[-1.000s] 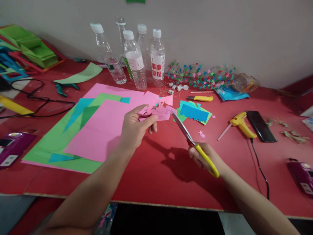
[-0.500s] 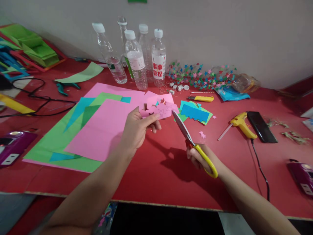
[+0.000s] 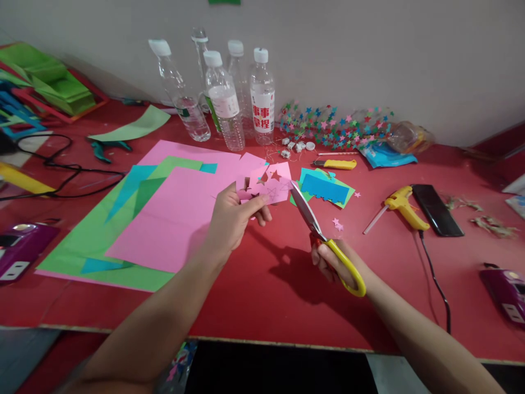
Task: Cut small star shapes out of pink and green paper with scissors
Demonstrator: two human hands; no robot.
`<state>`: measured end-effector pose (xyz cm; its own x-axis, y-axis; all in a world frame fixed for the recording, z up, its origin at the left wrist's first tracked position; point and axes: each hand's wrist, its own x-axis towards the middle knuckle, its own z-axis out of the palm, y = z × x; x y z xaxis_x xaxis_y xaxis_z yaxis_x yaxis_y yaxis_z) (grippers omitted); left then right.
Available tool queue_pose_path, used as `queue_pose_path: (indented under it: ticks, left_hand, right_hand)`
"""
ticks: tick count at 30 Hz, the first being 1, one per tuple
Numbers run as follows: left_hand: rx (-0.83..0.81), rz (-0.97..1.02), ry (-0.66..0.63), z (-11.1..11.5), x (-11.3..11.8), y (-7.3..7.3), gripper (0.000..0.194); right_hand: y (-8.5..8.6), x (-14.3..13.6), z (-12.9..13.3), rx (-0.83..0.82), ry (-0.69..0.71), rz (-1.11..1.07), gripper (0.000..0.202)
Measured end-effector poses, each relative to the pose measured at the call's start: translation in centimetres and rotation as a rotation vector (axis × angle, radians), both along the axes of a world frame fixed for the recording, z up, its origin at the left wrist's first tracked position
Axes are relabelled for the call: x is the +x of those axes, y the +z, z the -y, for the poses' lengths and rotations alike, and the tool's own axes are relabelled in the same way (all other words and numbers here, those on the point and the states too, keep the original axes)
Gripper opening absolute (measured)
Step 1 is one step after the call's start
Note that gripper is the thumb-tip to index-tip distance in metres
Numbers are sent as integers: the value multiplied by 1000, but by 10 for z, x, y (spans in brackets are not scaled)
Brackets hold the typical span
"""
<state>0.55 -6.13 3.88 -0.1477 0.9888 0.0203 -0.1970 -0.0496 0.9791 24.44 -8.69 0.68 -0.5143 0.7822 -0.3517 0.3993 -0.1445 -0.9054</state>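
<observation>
Between thumb and fingers, my left hand pinches a pink paper piece with star-shaped holes cut in it and star outlines drawn on it. My right hand grips yellow-handled scissors, their blades pointing up and left. The blade tips are at the paper's right edge; I cannot tell whether they touch it. Small cut pink stars lie on the red table beyond my right hand. Blue and green paper pieces rest a little farther back.
Large coloured sheets are stacked at left. Several plastic bottles stand by the wall, beside star-covered strands and a yellow utility knife. At right are a hot glue gun with its cord and a black phone.
The pink paper has tilted slightly in my left hand, and the scissors have shifted a little. The whole view has moved slightly, so the table items appear a bit further left.
</observation>
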Motion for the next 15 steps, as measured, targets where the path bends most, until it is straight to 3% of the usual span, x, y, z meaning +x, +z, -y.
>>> queue_pose_path:
  ticks: [9,13,15]
  left_hand:
    - [10,128,-44,2,0,8,18]
    - [75,239,-181,8,13,5,37]
    - [67,188,-210,10,20,1,34]
  right_hand:
    - [0,-6,2,-74,-80,-4,50]
    - [-1,-9,6,-106,-79,-121,52]
    - [-1,-11,8,-105,-70,-121,52]
